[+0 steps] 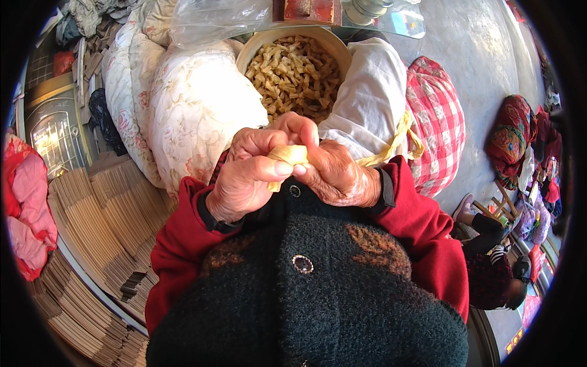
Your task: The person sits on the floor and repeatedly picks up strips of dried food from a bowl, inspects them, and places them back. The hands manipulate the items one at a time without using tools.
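Note:
Between the fingertips of my left hand (pixel 243 179) and my right hand (pixel 341 176) is a pale yellow strip (pixel 290 154), possibly bean curd skin. It is bent into a loop, and one short end hangs below my left thumb. Just beyond my hands stands a round basin (pixel 340 48) with many short knotted yellowish pieces (pixel 293 75) in it. My fingers hide part of its near side. Longer yellow strips (pixel 400 137) drape over the white cloth (pixel 367 87) to the right, close to my right wrist.
A floral cloth bundle (pixel 197 110) lies left of the basin, a red checked one (pixel 435 128) right. Beyond is a glass tabletop (pixel 403 25) bearing a red box (pixel 312 11) and clear plastic (pixel 220 18). Stacked cardboard (pixel 105 211) fills the left; another person (pixel 488 270) is at right.

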{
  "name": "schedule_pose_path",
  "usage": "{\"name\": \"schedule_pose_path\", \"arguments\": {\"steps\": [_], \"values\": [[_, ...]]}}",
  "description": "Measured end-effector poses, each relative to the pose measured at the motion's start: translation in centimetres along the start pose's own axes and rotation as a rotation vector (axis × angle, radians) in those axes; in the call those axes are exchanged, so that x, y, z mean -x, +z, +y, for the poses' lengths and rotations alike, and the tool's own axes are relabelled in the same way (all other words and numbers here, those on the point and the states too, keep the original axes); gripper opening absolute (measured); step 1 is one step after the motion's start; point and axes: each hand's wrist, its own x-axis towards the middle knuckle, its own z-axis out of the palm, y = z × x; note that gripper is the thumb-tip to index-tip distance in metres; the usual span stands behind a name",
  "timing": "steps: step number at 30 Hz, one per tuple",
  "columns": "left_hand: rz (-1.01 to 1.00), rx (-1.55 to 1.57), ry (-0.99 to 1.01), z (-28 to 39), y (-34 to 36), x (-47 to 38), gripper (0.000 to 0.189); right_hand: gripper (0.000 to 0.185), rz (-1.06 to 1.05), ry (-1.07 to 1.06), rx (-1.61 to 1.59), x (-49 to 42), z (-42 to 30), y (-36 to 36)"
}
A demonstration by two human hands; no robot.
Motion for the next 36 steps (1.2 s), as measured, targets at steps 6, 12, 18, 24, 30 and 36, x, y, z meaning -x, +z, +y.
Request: {"name": "schedule_pose_path", "arguments": {"steps": [6,12,18,24,30,36], "values": [[0.147,-0.554,0.206,0.3,0.1,-0.5,0.017,0.015,-0.009,-0.122,0.383,-0.3,0.4,-1.0],[0.135,-0.858,-0.246,1.7,-0.2,0.5,0.022,0.018,-0.132,-0.257,0.854,-0.5,0.3,-3.1],[0.198,-0.461,-0.263,-0.1,-0.2,0.6,0.030,0.019,-0.197,-0.281,0.901,-0.4,0.4,-3.9],[0.023,-0.671,-0.229,1.1,0.3,2.3,0.024,0.031,-0.357,-0.153,0.631,0.2,-1.6,-5.4],[-0.182,-0.855,-0.139,2.5,-0.2,3.2,0.026,0.031,-0.390,-0.062,0.426,0.3,-3.2,-6.1],[-0.281,-0.941,-0.041,3.6,-1.1,4.6,0.021,0.021,-0.464,-0.014,0.320,0.8,-4.2,-6.3]]}}
